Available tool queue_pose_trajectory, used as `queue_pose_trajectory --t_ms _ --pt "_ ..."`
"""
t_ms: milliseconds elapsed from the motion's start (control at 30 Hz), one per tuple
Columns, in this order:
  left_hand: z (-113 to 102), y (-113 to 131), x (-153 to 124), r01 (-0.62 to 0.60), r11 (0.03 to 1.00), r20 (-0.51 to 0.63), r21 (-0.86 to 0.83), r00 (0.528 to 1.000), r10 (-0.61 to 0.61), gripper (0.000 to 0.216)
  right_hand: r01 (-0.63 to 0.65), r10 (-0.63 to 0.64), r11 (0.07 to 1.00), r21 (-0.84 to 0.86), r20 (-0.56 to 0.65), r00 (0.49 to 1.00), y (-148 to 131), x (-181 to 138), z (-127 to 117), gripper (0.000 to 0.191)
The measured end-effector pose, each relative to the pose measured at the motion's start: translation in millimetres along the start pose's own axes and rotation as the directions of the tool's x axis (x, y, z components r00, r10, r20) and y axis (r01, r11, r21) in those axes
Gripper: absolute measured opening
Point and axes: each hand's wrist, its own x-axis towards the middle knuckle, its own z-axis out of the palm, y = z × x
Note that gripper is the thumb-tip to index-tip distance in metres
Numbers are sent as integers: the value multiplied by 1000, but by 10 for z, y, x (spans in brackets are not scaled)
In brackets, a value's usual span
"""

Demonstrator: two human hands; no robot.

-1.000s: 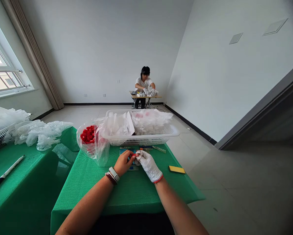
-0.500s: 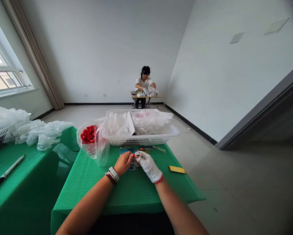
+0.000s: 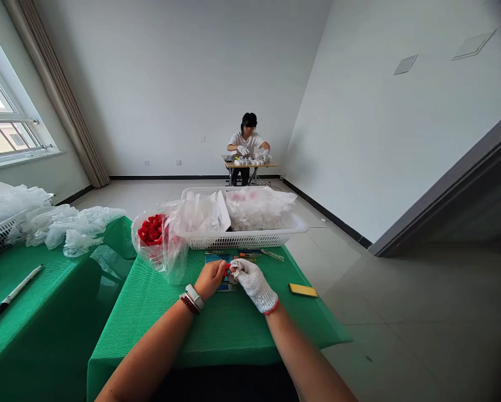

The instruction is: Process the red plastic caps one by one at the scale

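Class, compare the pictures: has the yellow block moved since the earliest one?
No. The yellow block lies in the same place against the right edge of the green cloth.

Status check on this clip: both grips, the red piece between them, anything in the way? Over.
Left grip bare, pinching small red piece, mostly hidden. Right grip gloved, close against it, hold unclear. White basket beyond, not between grips.
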Motion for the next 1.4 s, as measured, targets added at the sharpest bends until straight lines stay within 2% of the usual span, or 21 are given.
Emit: queue_pose_trajectory --t_ms 200,333,667,1033,1233,1400 --pt "-2 10 -11 -100 995 -82 7 992 100 21 20 -20 1000 0 11 1000 -31 -16 -13 28" --pt "-15 13 -9 -146 989 -115 -4 983 144 14 14 -14 999 32 8 1000 -49 -27 -12 28" --pt "-19 32 -27 -80 997 -51 22 995 81 39 43 -43 999 -15 41 998 -92 -39 -7 32" --pt "-2 22 -19 -56 998 -34 13 998 56 39 29 -29 999 -40 24 999 -68 -36 -15 31" --pt "7 -12 -12 -21 999 8 50 1000 20 46 33 -31 997 -69 32 999 -94 -40 -9 30" --pt "36 -25 -18 -60 997 -45 40 997 62 32 50 -49 996 -69 12 999 -68 -35 -10 27"
